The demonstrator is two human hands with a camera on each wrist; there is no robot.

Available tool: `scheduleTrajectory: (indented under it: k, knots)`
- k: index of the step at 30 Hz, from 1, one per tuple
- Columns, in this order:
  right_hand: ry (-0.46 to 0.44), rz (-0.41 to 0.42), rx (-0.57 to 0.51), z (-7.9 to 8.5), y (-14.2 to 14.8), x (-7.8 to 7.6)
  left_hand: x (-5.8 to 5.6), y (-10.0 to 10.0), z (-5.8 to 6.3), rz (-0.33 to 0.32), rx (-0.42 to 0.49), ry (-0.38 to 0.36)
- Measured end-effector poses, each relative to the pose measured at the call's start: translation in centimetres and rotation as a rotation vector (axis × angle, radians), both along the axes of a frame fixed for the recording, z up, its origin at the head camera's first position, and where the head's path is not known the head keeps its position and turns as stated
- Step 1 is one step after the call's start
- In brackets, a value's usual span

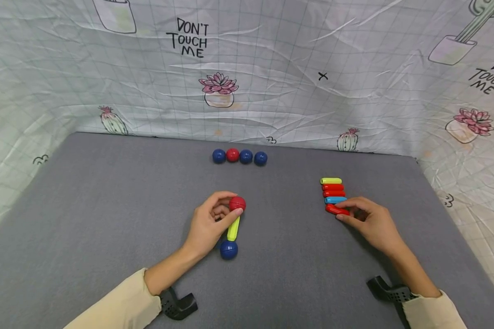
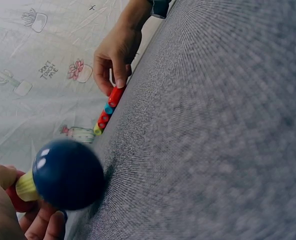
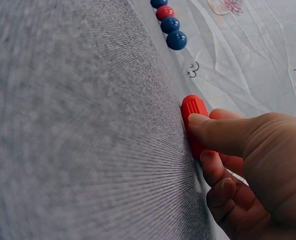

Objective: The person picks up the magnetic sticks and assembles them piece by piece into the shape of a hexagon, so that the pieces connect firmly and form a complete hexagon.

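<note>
Grey woven-textured surface [image 1: 288,274], read as a dial with twelve o'clock at its far edge. We see the left hand [image 1: 203,226] at nine o'clock of a yellow-green rod [image 1: 233,230], its grip clamped on a red ball [image 1: 237,204] at the rod's twelve o'clock end; a blue ball [image 1: 228,250] caps the six o'clock end. Between two and three o'clock of this joined piece we find a grooved red rod [image 1: 336,209], with the right hand [image 1: 370,224] at its four o'clock, grip pinched on it by thumb and fingers. Toward twelve o'clock of that rod we note, in order, a light blue rod [image 1: 335,200], two red rods [image 1: 333,193] and a lime rod [image 1: 331,181], lying side by side. At twelve o'clock of the left hand's red ball, we observe a row of four balls [image 1: 246,156]: blue, red, blue, blue, counted from the nine o'clock side. Beyond rises a fabric backdrop [image 1: 271,100] printed with potted plants and "DON'T TOUCH ME".
</note>
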State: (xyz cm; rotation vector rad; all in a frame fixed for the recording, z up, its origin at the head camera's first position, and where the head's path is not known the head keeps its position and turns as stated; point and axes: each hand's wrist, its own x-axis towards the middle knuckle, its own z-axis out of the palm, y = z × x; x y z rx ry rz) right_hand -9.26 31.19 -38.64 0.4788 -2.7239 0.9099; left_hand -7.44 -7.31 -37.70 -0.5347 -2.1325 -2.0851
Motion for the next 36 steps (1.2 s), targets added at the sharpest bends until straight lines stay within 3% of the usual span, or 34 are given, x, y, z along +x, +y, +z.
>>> scheduleTrajectory:
  k: [13,31,36]
  knots:
    - [-0.01,0.022,-0.003,0.8,-1.1,-0.2,0.0,-0.2,0.2,0.01,-0.014,-0.015]
    - [0.006,0.233,-0.081,3.3,-7.0,-2.4,0.1,-0.2,0.0,0.017,0.006,-0.033]
    - [0.024,0.29,-0.087,4.3,-8.8,-2.4,0.2,-0.2,-0.1,0.016,0.006,-0.041]
